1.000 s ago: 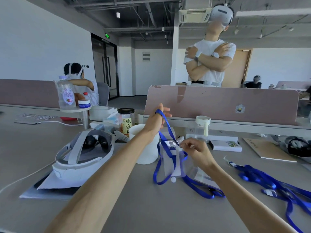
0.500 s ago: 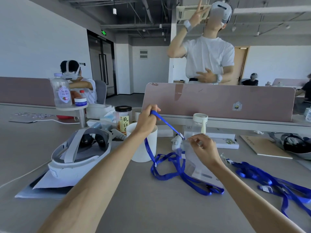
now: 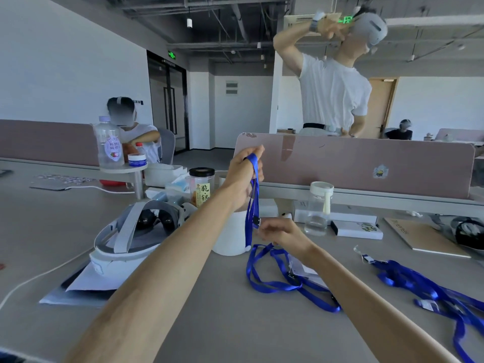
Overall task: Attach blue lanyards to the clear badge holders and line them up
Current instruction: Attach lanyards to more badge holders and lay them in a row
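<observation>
Blue lanyard (image 3: 252, 213) hangs from the left hand (image 3: 242, 176), which is raised above the desk (image 3: 209, 323) with its grip closed around the top of the strap, the strap looped over the fingers and dropping straight down in front of a white cup (image 3: 230, 237). Lower down, the right hand (image 3: 281, 233) has its grip pinched shut at the strap's bottom end, just beside the small black clasp (image 3: 256, 221); whether the fingers hold the clasp itself or the strap next to it cannot be told. Below that hand, more of the blue strap lies in loose loops on the desk, running over a clear badge holder (image 3: 303, 269) that lies flat and is partly hidden by the right forearm. Well apart to the right, a pile of further blue lanyards (image 3: 432, 292) is spread over the desk. To the left sits a white headset (image 3: 131, 237) on some papers, and behind the cup stands a jar with a black lid (image 3: 201, 186). A clear water bottle with a white cap (image 3: 319, 208) stands behind the right hand, in front of a pink desk divider (image 3: 366, 163).
</observation>
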Motion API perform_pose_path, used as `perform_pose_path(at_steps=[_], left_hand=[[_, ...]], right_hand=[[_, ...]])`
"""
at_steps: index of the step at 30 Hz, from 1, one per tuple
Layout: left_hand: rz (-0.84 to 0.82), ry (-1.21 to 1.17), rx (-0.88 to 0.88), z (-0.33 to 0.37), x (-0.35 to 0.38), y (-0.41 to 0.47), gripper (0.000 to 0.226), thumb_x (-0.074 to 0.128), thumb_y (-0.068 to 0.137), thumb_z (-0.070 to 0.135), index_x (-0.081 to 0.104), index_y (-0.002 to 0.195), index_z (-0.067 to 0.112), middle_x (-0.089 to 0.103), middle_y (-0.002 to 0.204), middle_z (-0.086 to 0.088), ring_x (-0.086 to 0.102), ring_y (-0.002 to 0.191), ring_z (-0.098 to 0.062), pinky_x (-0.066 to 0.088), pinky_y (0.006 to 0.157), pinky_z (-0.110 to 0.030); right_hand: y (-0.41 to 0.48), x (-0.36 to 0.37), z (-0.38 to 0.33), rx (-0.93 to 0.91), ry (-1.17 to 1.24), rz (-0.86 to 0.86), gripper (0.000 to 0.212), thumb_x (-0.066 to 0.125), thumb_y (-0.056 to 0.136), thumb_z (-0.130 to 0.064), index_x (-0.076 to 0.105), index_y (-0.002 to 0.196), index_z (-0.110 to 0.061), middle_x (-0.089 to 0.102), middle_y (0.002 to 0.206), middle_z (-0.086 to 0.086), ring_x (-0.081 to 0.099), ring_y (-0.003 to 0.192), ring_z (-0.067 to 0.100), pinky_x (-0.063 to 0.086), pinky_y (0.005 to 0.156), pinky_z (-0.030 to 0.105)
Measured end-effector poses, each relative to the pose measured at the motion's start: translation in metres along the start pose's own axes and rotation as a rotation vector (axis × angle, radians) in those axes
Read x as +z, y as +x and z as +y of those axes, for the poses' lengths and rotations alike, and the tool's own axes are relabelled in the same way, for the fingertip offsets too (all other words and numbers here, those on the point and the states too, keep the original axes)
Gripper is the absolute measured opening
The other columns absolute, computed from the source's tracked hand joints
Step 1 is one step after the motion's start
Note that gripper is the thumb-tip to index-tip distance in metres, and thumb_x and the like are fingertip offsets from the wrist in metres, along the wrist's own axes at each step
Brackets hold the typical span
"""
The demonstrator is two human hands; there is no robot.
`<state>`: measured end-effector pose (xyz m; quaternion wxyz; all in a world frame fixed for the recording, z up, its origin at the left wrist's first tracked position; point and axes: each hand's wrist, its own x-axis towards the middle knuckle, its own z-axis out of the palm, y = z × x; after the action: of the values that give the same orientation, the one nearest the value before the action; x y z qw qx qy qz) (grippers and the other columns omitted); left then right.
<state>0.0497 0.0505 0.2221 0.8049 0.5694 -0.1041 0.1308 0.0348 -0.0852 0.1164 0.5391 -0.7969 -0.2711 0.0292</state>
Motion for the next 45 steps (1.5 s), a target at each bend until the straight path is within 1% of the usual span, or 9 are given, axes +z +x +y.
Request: perform_pose_path(at_steps=[3,6,11,13,16,25,28,36,45], left_hand=[[0.010,0.002,0.025,0.011,-0.014,0.006,0.013,0.053,0.098,0.020,0.059,0.090,0.012,0.037,0.043,0.010,0.030,0.038,-0.008,0.030,0.045,-0.021],[0.127,0.154,0.124,0.026,-0.041,0.013,0.021,0.049,0.099,0.021,0.062,0.083,0.015,0.048,0.053,0.006,0.037,0.043,-0.009,0.032,0.045,-0.020],[0.323,0.754,0.207,0.043,-0.096,0.024,0.020,0.041,0.088,0.016,0.060,0.088,0.018,0.062,0.094,-0.008,0.055,0.081,-0.025,0.039,0.062,-0.028],[0.250,1.006,0.063,0.046,-0.113,0.026,0.022,0.040,0.096,0.026,0.058,0.102,0.017,0.065,0.087,-0.011,0.061,0.071,-0.027,0.041,0.058,-0.026],[0.169,0.970,-0.065,0.044,-0.120,0.028,0.022,0.037,0.096,0.012,0.058,0.102,0.013,0.056,0.059,-0.007,0.045,0.039,-0.015,0.041,0.040,-0.018],[0.010,0.872,-0.056,0.002,-0.117,0.045,0.026,0.050,0.090,-0.003,0.055,0.111,0.013,0.062,0.107,-0.010,0.062,0.087,-0.019,0.054,0.056,-0.026],[-0.020,0.951,-0.064,-0.009,-0.113,0.049,0.030,0.047,0.092,0.001,0.053,0.117,0.015,0.066,0.111,-0.005,0.061,0.101,-0.020,0.052,0.066,-0.027],[-0.063,1.152,-0.038,-0.026,-0.100,0.044,0.024,0.048,0.094,0.014,0.056,0.116,0.017,0.060,0.108,0.001,0.055,0.100,-0.016,0.041,0.075,-0.025],[-0.089,1.182,0.052,-0.037,-0.068,0.027,0.020,0.050,0.095,0.018,0.063,0.109,0.020,0.061,0.104,0.004,0.056,0.098,-0.014,0.043,0.082,-0.026]], right_hand=[[0.016,0.014,-0.005,-0.021,-0.022,0.037,0.036,0.056,0.092,-0.003,0.066,0.064,-0.022,0.065,0.070,-0.003,0.066,0.078,0.017,0.046,0.070,0.020],[0.037,0.017,-0.010,-0.095,-0.037,0.210,0.023,0.056,0.091,-0.003,0.069,0.074,-0.012,0.064,0.071,0.003,0.056,0.061,0.006,0.044,0.067,0.024],[0.082,0.011,-0.030,-0.123,0.079,0.434,0.019,0.062,0.088,-0.006,0.074,0.083,-0.018,0.068,0.072,0.003,0.053,0.056,0.009,0.044,0.057,0.028],[0.101,0.011,-0.039,-0.149,0.060,0.500,0.017,0.062,0.086,-0.003,0.075,0.086,-0.015,0.070,0.078,0.001,0.059,0.066,0.012,0.048,0.066,0.032],[0.125,0.015,-0.041,-0.108,-0.024,0.500,0.017,0.062,0.086,-0.005,0.076,0.093,-0.010,0.071,0.082,-0.001,0.061,0.079,0.015,0.048,0.068,0.025],[0.152,0.007,-0.004,0.237,-0.014,0.379,0.021,0.055,0.087,0.006,0.071,0.089,-0.007,0.066,0.096,0.013,0.064,0.084,0.026,0.060,0.063,0.031],[0.151,0.001,0.002,0.213,-0.218,0.371,0.020,0.059,0.083,0.000,0.074,0.085,-0.012,0.070,0.092,0.008,0.064,0.085,0.023,0.059,0.078,0.037],[0.137,-0.003,-0.001,0.235,-0.463,0.311,0.014,0.060,0.071,-0.020,0.067,0.062,-0.011,0.058,0.060,0.001,0.056,0.062,0.018,0.055,0.065,0.033],[0.094,-0.030,-0.005,0.171,-0.533,0.321,0.019,0.053,0.080,-0.018,0.070,0.072,-0.021,0.073,0.086,0.004,0.066,0.085,0.027,0.058,0.078,0.039]])
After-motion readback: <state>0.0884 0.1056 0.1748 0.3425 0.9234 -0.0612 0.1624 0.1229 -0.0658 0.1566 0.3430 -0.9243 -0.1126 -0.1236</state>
